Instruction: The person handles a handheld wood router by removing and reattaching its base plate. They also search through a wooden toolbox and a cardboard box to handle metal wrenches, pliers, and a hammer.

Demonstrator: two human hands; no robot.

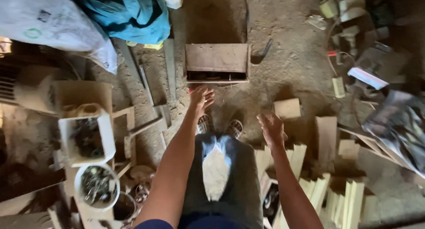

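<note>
I look straight down at my legs and sandalled feet on a dusty floor. My left hand reaches forward with loose, empty fingers, just short of a shallow wooden box that lies open toward me. My right hand hangs open and empty above the floor, close to a small square wood block. A stack of pale wooden slats lies below and to the right of that hand.
A white sack and a teal cloth bundle lie at the top left. A square white box and a round white tub of dark small parts sit at the left. Scrap boards, tools and clutter fill the right side.
</note>
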